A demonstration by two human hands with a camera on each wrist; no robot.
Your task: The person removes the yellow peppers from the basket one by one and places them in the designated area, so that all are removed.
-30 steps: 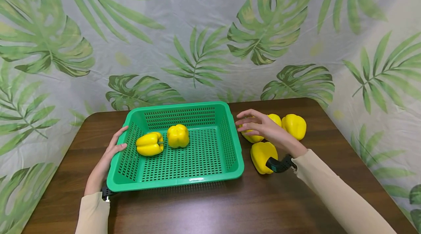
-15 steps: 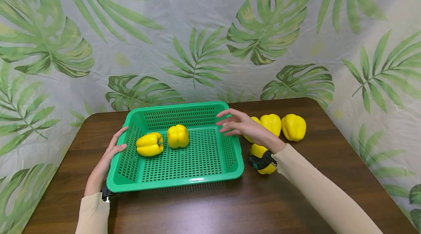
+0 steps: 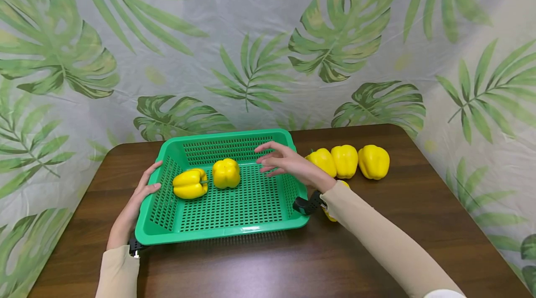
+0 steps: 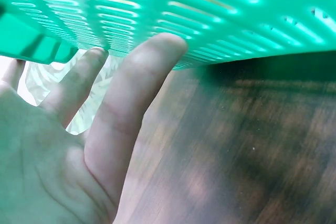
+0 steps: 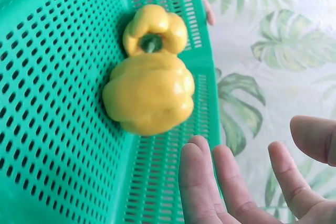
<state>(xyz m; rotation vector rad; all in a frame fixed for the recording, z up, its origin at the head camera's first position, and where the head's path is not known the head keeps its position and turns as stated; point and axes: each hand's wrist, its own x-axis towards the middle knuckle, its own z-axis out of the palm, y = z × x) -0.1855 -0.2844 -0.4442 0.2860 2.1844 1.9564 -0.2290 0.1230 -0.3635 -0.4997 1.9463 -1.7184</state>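
The right hand [image 3: 289, 163] is hovering farther left, over the basket [image 3: 209, 235], fingers apart like the left hand's [image 3: 134, 202]; reaching too low, I'm risking rolling the two peppers [image 3: 226, 173] inside, left of centre.

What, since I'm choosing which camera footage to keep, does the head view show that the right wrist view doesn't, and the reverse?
Only head: four loose peppers, one mostly hidden behind the right arm; the wooden table beneath them; both sleeves.

Only right wrist: the stem hollow of one basket pepper, seen face-on.

Both: the green basket, two peppers inside, the right hand, some of the left hand, and the leaf-patterned backdrop.
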